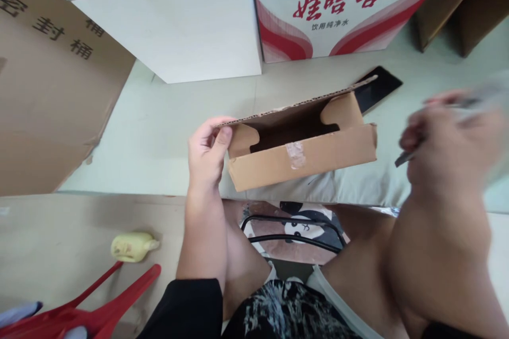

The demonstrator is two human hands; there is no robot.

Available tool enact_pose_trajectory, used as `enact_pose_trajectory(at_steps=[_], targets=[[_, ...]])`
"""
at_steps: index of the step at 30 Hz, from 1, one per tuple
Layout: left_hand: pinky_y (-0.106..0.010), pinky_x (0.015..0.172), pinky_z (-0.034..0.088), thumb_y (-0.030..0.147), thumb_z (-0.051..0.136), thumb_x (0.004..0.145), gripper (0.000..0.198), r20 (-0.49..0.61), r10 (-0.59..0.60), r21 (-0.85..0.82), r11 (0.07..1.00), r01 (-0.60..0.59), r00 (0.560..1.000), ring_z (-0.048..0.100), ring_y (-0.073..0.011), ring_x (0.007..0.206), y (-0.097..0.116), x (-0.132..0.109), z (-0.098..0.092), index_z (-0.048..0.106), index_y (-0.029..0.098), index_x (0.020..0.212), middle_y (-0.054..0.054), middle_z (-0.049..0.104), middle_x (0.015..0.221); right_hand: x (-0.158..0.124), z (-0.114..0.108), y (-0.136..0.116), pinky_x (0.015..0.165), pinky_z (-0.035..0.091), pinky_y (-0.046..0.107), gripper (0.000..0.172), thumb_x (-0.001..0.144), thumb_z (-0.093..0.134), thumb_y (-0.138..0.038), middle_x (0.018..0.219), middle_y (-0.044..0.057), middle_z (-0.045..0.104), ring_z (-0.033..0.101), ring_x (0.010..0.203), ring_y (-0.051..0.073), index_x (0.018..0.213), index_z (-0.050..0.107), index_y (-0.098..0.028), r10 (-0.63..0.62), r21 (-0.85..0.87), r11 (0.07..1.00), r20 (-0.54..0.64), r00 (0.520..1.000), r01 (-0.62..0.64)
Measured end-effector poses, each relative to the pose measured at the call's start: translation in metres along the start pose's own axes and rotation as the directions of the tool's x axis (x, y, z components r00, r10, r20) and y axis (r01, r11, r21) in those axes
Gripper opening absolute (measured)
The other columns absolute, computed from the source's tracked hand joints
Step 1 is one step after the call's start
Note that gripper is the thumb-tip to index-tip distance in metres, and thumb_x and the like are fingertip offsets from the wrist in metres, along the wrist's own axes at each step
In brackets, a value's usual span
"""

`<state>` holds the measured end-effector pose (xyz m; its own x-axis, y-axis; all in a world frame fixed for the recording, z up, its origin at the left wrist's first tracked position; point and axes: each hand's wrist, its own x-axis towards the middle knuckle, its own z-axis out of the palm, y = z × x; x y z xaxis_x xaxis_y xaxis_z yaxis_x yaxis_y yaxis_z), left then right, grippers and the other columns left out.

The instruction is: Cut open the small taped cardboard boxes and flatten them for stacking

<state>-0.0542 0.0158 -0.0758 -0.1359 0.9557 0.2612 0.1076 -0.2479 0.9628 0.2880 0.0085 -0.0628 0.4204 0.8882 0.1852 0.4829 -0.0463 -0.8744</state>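
My left hand (210,148) grips the left end of a small brown cardboard box (302,156), thumb on the near side of its raised lid edge. The box is tilted and its top stands open, with side flaps folded inward and clear tape on the front wall. Its inside is dark, so I cannot tell what is in it. My right hand (441,122), smeared by motion, is closed to the right of the box and apart from it. A narrow dark tip (403,159) pokes out of the fist, and something pale and translucent blurs above it.
A black phone-like slab (377,87) lies partly behind the box. White cartons (170,21), a red-and-white water carton (338,10) and a large brown carton (51,95) stand around the back. Below are a yellow bottle (131,247) and a red plastic frame (99,312).
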Motion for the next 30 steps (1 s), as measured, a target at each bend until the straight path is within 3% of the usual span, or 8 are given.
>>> enact_pose_trajectory(at_steps=[3,6,11,14,17,22,25,30], targets=[[-0.025,0.07,0.058,0.058,0.079,0.083,0.038,-0.071,-0.015,-0.044,0.999,0.012,0.997,0.072,-0.0148,0.077,-0.002,0.0,0.002,0.076,0.022,0.095,-0.002,0.075,0.088,-0.007,0.016,0.005,0.067,0.046,0.037,0.022,0.081,0.057,-0.035,0.089,0.01,0.074,0.065,0.077,0.023,0.096,0.066,-0.023,0.125,-0.377,0.926,0.34,0.932,0.014],[-0.025,0.068,0.059,0.056,0.078,0.084,0.035,-0.12,-0.027,-0.086,0.996,0.017,0.992,0.073,-0.0152,0.075,-0.002,0.0,0.005,0.075,0.023,0.093,-0.001,0.075,0.087,-0.009,0.026,0.018,0.079,0.051,0.041,0.026,0.083,0.056,-0.031,0.108,0.017,0.077,0.07,0.098,0.032,0.1,0.073,-0.022,0.132,-0.431,0.889,0.57,0.811,0.158],[-0.032,0.086,0.06,0.055,0.084,0.078,0.037,-0.195,-0.032,-0.188,0.982,-0.005,0.98,0.073,-0.0184,0.086,-0.001,0.0,0.005,0.074,0.022,0.09,-0.002,0.074,0.085,-0.007,0.026,0.027,0.086,0.056,0.048,0.031,0.08,0.058,-0.028,0.11,0.014,0.075,0.07,0.098,0.031,0.106,0.074,-0.023,0.066,-0.388,0.909,0.489,0.87,0.15],[-0.032,0.091,0.059,0.052,0.083,0.082,0.033,-0.196,-0.015,-0.295,0.954,-0.045,0.98,0.071,-0.0152,0.081,-0.003,0.002,0.004,0.072,0.021,0.089,-0.002,0.073,0.086,-0.014,0.019,0.012,0.09,0.058,0.047,0.029,0.088,0.058,-0.034,0.115,0.008,0.07,0.068,0.105,0.026,0.111,0.072,-0.026,-0.165,-0.011,0.985,0.259,0.952,0.173],[-0.028,0.083,0.06,0.045,0.086,0.081,0.031,-0.165,0.037,-0.37,0.924,-0.097,0.986,0.072,-0.0133,0.08,-0.002,0.005,0.006,0.068,0.021,0.086,0.0,0.072,0.084,-0.027,0.014,-0.007,0.108,0.053,0.049,0.032,0.097,0.05,-0.051,0.135,0.005,0.059,0.056,0.135,0.028,0.105,0.075,-0.032,-0.396,0.313,0.895,0.224,0.891,0.319],[-0.025,0.077,0.061,0.021,0.089,0.077,0.034,-0.151,0.189,-0.373,0.898,-0.233,0.97,0.074,-0.0115,0.077,0.001,0.006,0.015,0.055,0.024,0.083,0.006,0.073,0.086,-0.038,0.018,-0.018,0.122,0.041,0.054,0.063,0.098,0.029,-0.068,0.162,-0.006,0.035,0.033,0.154,0.034,0.097,0.08,-0.031,-0.504,0.306,0.862,0.433,0.747,0.404],[-0.03,0.079,0.062,0.02,0.085,0.078,0.025,-0.104,0.234,-0.304,0.918,-0.255,0.967,0.073,-0.0146,0.09,0.0,0.004,0.011,0.06,0.023,0.074,0.003,0.072,0.103,-0.037,0.026,-0.014,0.121,0.041,0.051,0.056,0.102,0.031,-0.057,0.164,-0.011,0.03,0.033,0.153,0.032,0.094,0.08,-0.03,-0.599,0.359,0.797,0.374,0.708,0.485],[-0.051,0.106,0.054,0.046,0.07,0.085,0.019,0.198,0.367,-0.02,0.928,-0.371,0.909,0.065,-0.0273,0.114,-0.003,0.002,-0.009,0.081,0.034,0.076,-0.002,0.064,0.13,-0.037,0.037,-0.01,0.113,0.049,0.051,0.06,0.101,0.031,-0.057,0.156,-0.005,0.041,0.042,0.146,0.032,0.076,0.077,-0.027,-0.656,0.39,0.742,0.253,0.711,0.546]])
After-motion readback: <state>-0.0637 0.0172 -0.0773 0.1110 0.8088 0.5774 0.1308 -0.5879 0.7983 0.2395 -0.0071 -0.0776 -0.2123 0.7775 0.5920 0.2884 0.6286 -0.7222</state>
